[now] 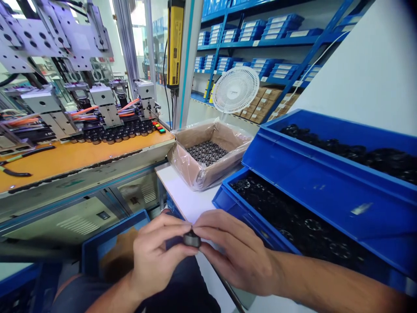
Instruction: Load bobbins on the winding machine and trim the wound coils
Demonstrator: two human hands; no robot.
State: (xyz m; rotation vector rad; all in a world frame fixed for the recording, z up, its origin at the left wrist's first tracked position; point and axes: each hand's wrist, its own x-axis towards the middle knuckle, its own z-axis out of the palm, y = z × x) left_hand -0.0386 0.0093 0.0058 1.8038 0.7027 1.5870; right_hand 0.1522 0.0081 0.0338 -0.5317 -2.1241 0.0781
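Between the fingertips of both hands sits a small round black plastic part point(191, 239), held above my lap. My left hand point(159, 250) pinches it from the left, thumb below and fingers on top. From the right, my right hand point(233, 250) closes on the same part with its fingertips, hiding much of its upper side. Close to my right forearm stands a blue bin point(224, 198) full of black plastic parts. A second blue bin point(312, 174), also holding black parts, is stacked above it.
A plastic-lined carton point(195, 171) of small dark parts rests on a white table point(172, 182). At left, a machine point(104, 104) stands over an orange worktop point(137, 145) with rows of black parts point(120, 132) and pliers point(19, 163). A fan point(236, 89) stands behind.
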